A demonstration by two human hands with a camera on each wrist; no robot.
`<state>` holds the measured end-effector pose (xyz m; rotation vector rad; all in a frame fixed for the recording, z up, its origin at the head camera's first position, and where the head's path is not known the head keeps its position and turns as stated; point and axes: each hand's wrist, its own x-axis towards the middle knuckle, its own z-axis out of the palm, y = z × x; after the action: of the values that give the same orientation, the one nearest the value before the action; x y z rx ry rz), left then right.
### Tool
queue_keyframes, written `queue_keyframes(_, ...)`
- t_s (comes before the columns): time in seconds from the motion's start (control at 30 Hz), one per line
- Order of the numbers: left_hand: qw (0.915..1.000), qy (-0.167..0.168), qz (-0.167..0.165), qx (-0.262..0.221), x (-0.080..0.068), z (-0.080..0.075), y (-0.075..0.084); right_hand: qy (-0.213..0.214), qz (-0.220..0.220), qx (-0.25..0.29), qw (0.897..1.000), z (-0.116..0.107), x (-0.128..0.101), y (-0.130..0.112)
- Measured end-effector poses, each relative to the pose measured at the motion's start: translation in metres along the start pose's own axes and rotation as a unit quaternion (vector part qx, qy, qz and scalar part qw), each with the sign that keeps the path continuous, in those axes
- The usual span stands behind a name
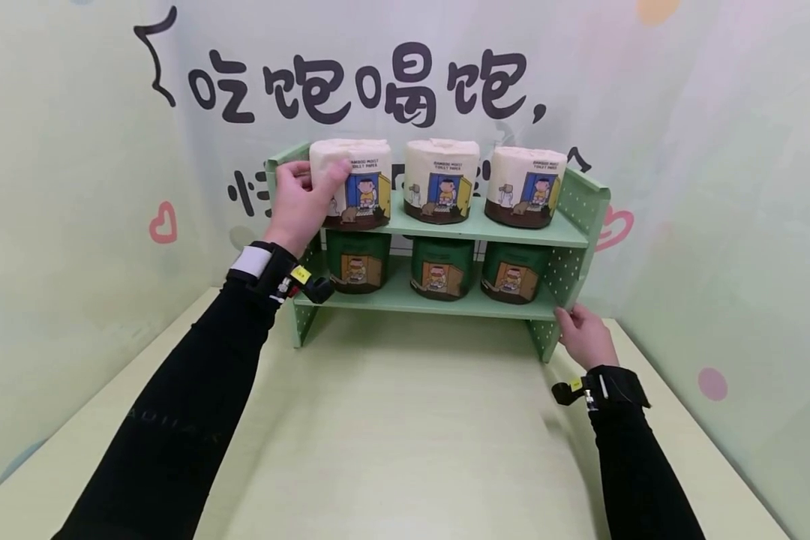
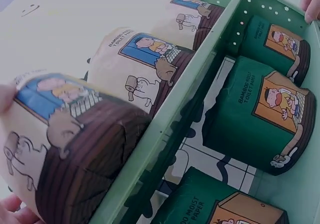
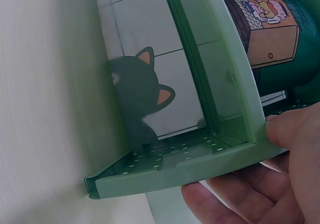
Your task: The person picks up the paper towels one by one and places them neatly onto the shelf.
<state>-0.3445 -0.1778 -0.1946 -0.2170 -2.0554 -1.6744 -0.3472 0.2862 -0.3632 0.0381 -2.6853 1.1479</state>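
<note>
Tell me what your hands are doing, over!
Left hand grips the cream roll on the top shelf. Right hand holds the rack at its lower right side panel. Nothing blocking either hand.

The far wall (image 1: 405,45) carries big black Chinese characters "吃饱喝饱," and a second line under it is hidden behind the shelf (image 1: 486,229). The cream rolls (image 1: 442,180) on the upper level show the print "BAMBOO MOIST TOILET PAPER". In the left wrist view, the green rolls (image 2: 260,116) on the lower level show "BAMBOO MOIST TOILET PAPER" too.
</note>
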Motion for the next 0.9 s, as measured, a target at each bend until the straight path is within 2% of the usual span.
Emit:
queue_keyframes(0.27, 0.9983, 0.0, 0.003, 0.059, 0.009, 0.002, 0.004, 0.003, 0.004, 0.0, 1.0, 0.002, 0.0, 0.0)
queue_keyframes(0.5, 0.9964, 0.01, -0.017, 0.082, 0.015, 0.002, 0.006, 0.004, 0.004, -0.003, 1.0, 0.001, 0.001, -0.001)
queue_keyframes(0.73, 0.9919, -0.002, -0.004, 0.127, 0.017, 0.002, 0.007, 0.003, 0.004, -0.001, 1.0, 0.002, 0.0, -0.001)
queue_keyframes(0.9, 0.99, -0.011, 0.012, 0.14, 0.015, 0.002, 0.007, 0.003, 0.005, -0.001, 1.0, 0.001, -0.002, -0.003)
